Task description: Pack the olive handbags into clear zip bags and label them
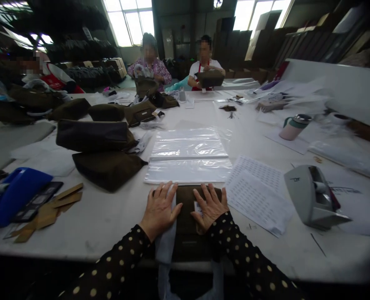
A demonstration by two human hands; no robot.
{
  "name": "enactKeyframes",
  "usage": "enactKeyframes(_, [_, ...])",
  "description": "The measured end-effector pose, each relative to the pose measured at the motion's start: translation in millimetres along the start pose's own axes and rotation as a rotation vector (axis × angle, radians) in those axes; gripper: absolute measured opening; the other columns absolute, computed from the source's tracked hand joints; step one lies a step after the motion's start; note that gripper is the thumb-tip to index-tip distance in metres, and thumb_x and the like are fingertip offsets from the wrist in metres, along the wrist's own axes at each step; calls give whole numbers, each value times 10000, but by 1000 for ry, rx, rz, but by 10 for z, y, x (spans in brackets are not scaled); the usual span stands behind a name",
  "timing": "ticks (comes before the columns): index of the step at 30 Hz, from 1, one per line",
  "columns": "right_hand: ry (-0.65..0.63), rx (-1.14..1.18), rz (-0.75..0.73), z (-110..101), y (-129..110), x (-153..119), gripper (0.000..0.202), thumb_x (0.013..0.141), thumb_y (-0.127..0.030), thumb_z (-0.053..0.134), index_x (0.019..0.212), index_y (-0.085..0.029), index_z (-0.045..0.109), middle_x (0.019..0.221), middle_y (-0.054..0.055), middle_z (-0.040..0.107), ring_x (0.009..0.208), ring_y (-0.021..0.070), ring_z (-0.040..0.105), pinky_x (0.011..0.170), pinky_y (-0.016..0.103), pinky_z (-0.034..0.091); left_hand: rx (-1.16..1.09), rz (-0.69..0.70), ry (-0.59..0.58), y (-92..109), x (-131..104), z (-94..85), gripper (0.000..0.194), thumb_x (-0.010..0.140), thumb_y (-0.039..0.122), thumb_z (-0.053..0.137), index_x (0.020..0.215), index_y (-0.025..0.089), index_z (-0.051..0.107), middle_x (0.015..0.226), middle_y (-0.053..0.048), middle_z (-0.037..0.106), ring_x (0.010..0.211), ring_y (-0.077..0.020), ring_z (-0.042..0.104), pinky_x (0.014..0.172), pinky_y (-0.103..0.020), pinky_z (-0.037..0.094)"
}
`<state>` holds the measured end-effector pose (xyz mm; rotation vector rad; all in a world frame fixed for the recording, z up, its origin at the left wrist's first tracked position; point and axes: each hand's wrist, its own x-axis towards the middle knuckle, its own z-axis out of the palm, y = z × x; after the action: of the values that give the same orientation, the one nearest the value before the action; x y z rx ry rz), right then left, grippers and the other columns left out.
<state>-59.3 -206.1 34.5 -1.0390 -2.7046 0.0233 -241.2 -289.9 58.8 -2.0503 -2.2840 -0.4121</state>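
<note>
The stack of clear plastic sleeves (189,146) lies flat and shiny near the middle of the white counter (109,225), and directly on its near side is a dark olive bag (189,246), lying flat with its far edge just beside the stack. Both hands press on that bag from above. The left hand (161,208) rests palm down over a pale wrapped strip (165,246) along the bag's left side, its fingers extended and released, clenching nothing. The right hand (210,206) lies on the bag's right part, fingers spread and likewise released — the thumb over a small white label (198,208). A pale wrapped strap (217,277) hangs down at the bag's near end.

To the left of the sleeves, two dark bags sit one on the other, the upper bag (92,135) resting on the lower bag (106,168); farther left and nearer are flat brown cardboard pieces (49,214) and a blue tape dispenser (18,196). To the right of the sleeves are overlapping printed sheets (256,196), then a grey tape dispenser (303,200), with a lidded cup (293,128) farther back. Beyond the sleeves, across the counter, a person in a red apron (200,68) holds another dark bag (210,78) — a person in a patterned top (161,68) is to the left
</note>
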Motion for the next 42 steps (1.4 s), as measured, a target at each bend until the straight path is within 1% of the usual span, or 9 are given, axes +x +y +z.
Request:
enactKeyframes(7, [42, 7, -59, 232, 139, 185, 686, 796, -585, 400, 1391, -298, 216, 1468, 69, 195, 1342, 316, 105, 1022, 607, 10, 34, 38, 33, -169, 142, 227, 605, 840, 446, 436, 1375, 200, 295, 1435, -102, 300, 1327, -323, 183, 1055, -542, 86])
enactKeyframes(13, [384, -22, 201, 263, 1056, -324, 779, 801, -476, 432, 1424, -203, 51, 1486, 110, 57, 1336, 339, 113, 1008, 518, 255, -360, 59, 13, -475, 164, -45, 580, 895, 492, 258, 1412, 260, 136, 1478, -60, 193, 1338, -264, 197, 1070, -478, 202])
enactKeyframes(19, [36, -274, 175, 675, 2011, -958, 541, 692, -401, 620, 1219, -355, 505, 1297, 31, 493, 1239, 367, 327, 1001, 588, 170, -487, -90, 207, -865, 434, -139, 443, 887, 445, 330, 1298, 289, 387, 1380, -23, 372, 1287, -224, 303, 1078, -414, 235])
enactKeyframes(26, [-118, -275, 195, 416, 2949, -396, 401, 686, -411, 669, 1081, -397, 601, 1242, -4, 548, 1235, 346, 350, 1000, 605, 166, -448, 21, 98, -1025, 1017, 143, 334, 804, 489, 485, 951, 238, 650, 1107, -46, 612, 1042, -228, 541, 942, -342, 397])
enactKeyframes(28, [-52, -228, 156, 290, 2880, -160, 381, 696, -411, 652, 1068, -333, 625, 1238, 44, 548, 1232, 352, 354, 991, 602, 211, -441, 23, -23, -1062, 1227, 218, 318, 788, 491, 501, 877, 235, 667, 989, -33, 658, 915, -206, 594, 849, -291, 440])
enactKeyframes(31, [142, 52, -38, 238, 2329, 331, 327, 817, -367, 523, 1095, -218, 610, 1196, 94, 567, 1195, 246, 425, 1010, 433, 321, -372, 1, -222, -1158, 1539, 403, 287, 737, 477, 549, 819, 227, 665, 860, -24, 666, 800, -196, 600, 748, -271, 447])
enactKeyframes(34, [15, 400, -147, 397, 1611, 917, 359, 798, -408, 560, 1097, -214, 600, 1187, 68, 571, 1082, 175, 518, 950, 306, 401, -303, 1, -432, -1270, 1768, 672, 230, 619, 386, 640, 750, 197, 647, 807, -32, 639, 762, -199, 584, 709, -269, 433])
enactKeyframes(36, [-221, 449, -108, 557, 1293, 1250, 459, 754, -482, 595, 1120, -206, 595, 1140, 67, 601, 1039, 188, 541, 914, 298, 419, -295, 27, -525, -1337, 1855, 834, 203, 637, 370, 596, 690, 176, 626, 777, -41, 614, 733, -192, 574, 690, -268, 422])
enactKeyframes(42, [-358, 358, 11, 817, 1176, 1585, 408, 631, -466, 715, 973, -246, 678, 969, 42, 639, 951, 228, 531, 845, 337, 415, -305, 60, -606, -1466, 1914, 991, 261, 707, 419, 489, 682, 173, 572, 720, -27, 575, 663, -176, 536, 631, -266, 385])
